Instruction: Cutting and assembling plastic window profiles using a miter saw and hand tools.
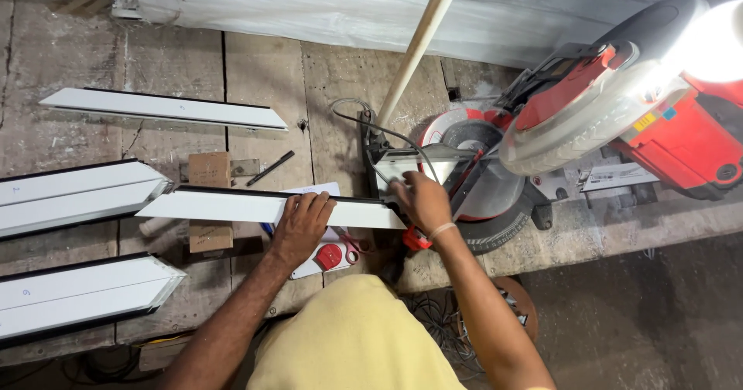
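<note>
hands steady a white strip at the saw

while the red mitre saw (619, 104) stood on the wooden bench (263, 73), a white mitred profile (263, 206) lay beside its blade. left hand (300, 224) pressed flat on it, fingers open; right hand (422, 198) curled over its end.

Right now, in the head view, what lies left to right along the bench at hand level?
Stacked white profiles → cardboard block → left hand on the white mitred strip → right hand → red mitre saw.

We are seeing harsh glare blowing out the upper right corner over the red saw (658, 119); elsewhere even, sharp daylight, soft shadows.
</note>
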